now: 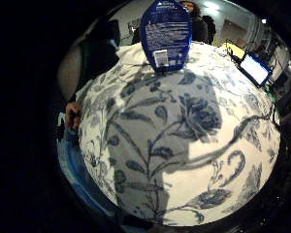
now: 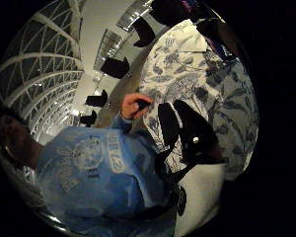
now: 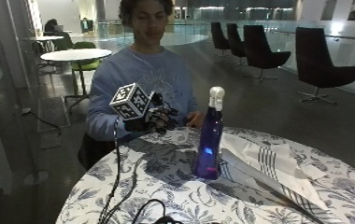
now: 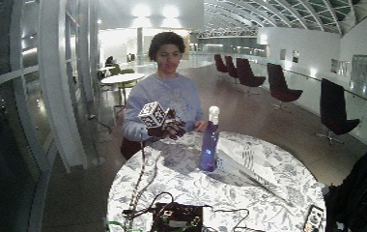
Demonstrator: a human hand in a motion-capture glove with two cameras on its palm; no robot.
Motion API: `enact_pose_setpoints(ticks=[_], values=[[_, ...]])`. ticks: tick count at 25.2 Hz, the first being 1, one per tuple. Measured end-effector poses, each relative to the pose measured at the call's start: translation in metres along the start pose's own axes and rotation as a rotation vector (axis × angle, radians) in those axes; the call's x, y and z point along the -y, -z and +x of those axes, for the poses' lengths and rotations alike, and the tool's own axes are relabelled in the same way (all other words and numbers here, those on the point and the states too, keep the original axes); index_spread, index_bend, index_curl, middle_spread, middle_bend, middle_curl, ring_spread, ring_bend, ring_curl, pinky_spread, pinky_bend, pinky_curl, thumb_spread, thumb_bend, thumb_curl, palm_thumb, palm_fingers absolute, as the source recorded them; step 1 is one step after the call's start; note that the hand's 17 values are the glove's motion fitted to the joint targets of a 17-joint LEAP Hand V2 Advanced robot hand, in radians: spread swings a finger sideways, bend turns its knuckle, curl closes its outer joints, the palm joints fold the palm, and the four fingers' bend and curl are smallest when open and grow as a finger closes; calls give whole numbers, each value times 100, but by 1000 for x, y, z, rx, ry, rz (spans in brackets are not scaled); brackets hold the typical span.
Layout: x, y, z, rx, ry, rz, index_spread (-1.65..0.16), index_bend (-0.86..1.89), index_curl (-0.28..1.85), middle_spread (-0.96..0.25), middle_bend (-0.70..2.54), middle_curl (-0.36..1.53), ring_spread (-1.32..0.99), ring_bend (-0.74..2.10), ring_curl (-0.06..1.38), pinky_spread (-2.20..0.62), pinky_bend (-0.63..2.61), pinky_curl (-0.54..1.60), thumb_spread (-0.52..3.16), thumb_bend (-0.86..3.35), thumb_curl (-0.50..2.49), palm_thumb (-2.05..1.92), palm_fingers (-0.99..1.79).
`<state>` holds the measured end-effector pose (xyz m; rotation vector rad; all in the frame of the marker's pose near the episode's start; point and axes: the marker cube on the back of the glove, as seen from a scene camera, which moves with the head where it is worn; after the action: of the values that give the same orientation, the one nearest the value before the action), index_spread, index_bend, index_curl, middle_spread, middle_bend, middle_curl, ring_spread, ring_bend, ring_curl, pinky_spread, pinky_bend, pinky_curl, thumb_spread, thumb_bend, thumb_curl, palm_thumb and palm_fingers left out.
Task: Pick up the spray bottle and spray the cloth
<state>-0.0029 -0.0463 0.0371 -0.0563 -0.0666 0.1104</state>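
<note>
1. Open tablecloth (image 3: 159, 172) lies between the hand (image 3: 156, 119) and the bottle (image 3: 209, 140).
2. The cloth (image 3: 271, 163) lies just beside the bottle, on its far side.
3. Cables (image 3: 118, 196) run along the table's edge.

Person seated at the far side. Gloved right hand (image 3: 156, 119) raised in the air in front of the chest, forearm bent up, fingers (image 3: 168, 122) loosely curled, holding nothing. Bare left hand (image 3: 194, 119) low, to the right of the gloved hand, partly hidden.
</note>
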Motion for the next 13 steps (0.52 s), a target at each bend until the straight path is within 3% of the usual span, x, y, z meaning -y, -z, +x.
enact_pose_setpoints(ticks=[13], values=[[108, 0, 40, 354, -293, 275, -37, 8, 23, 0, 29, 35, 7, 26, 29, 19, 34, 33, 112, 13, 27, 58, 54]])
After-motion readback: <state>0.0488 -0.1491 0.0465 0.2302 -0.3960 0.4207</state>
